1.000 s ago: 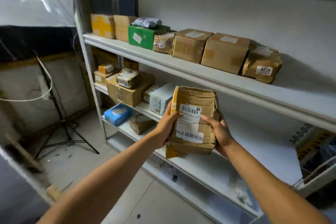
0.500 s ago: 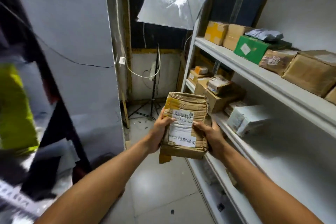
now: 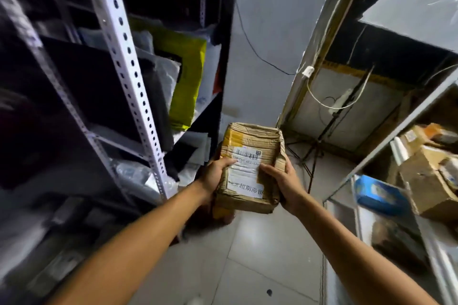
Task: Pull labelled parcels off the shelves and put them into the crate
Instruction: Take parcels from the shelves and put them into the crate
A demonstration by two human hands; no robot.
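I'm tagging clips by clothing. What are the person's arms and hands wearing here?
Nothing that shows: both forearms are bare to the frame's lower edge, no sleeves in view. The left hand and right hand have no gloves, and no watch, ring or wristband is visible.

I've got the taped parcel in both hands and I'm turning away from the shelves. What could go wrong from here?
1. The crate is not in view, so you may be carrying toward a spot you cannot yet see.
2. The parcel is crumpled and its tape is peeling; the left hand and right hand grip only its sides, so it could sag or slip.
3. The aisle is tight: the perforated rack post and tripod legs stand close and could snag you.
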